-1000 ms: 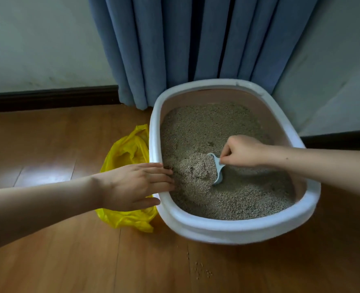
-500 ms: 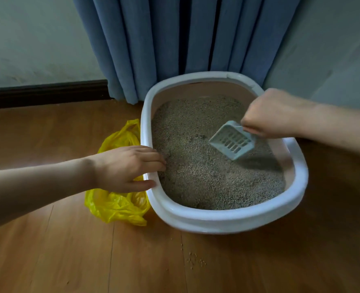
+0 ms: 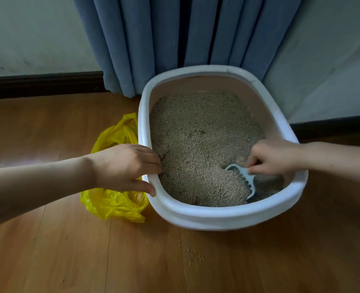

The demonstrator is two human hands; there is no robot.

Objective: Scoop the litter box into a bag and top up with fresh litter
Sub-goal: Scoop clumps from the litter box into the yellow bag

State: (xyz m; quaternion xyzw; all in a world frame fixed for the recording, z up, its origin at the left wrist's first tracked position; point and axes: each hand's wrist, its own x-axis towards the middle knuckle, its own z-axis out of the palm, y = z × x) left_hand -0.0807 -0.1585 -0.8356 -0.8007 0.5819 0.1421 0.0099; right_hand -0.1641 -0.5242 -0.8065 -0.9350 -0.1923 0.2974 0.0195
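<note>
Our right hand grips the scoop, buried in litter at the box's near right corner. Our left hand grips the left rim; the yellow bag lies just beyond, nearer that hand.

Not much to report on the person, honestly. Just two bare forearms, one coming in from 9 o'clock and the other from 3 o'clock, no sleeves anywhere in shot. Left hand and right hand are both bare: no gloves, rings, watch or bracelet visible. Nails look short and plain.
</note>
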